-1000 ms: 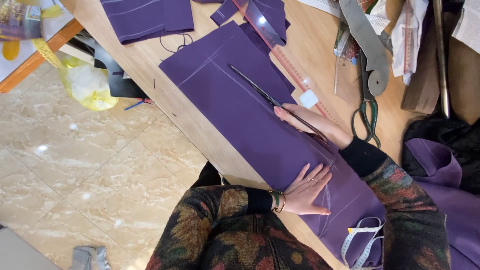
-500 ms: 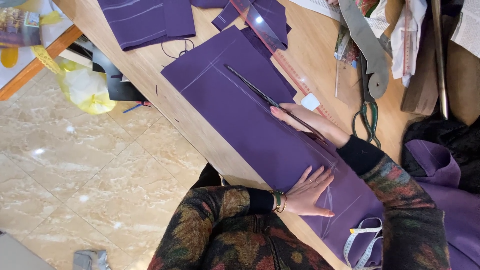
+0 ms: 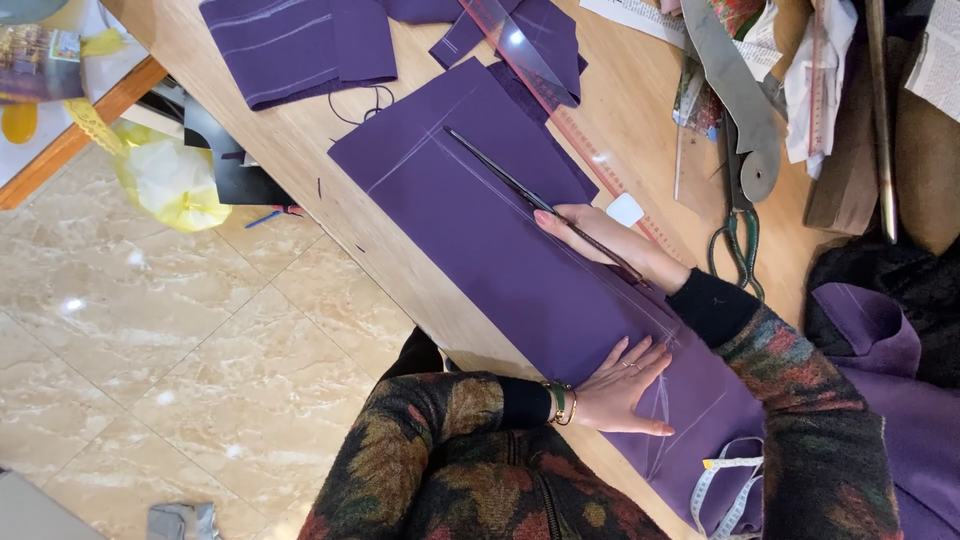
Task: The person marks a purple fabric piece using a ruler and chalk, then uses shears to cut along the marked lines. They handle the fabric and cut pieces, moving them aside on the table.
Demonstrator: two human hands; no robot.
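Pressing flat with spread fingers, the left hand (image 3: 622,392) pins purple cloth (image 3: 500,240) on the table (image 3: 300,150); the right hand (image 3: 610,240) holds a thin ruler (image 3: 520,190) down nearby.

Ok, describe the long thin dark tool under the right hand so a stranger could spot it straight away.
Find the wooden table and the big purple cloth panel lying along it. On that panel, a slim dark straight tool runs diagonally beside a chalk line, its near end under the right hand. Unlike the clear ruler nearby, it is narrow, dark and opaque.
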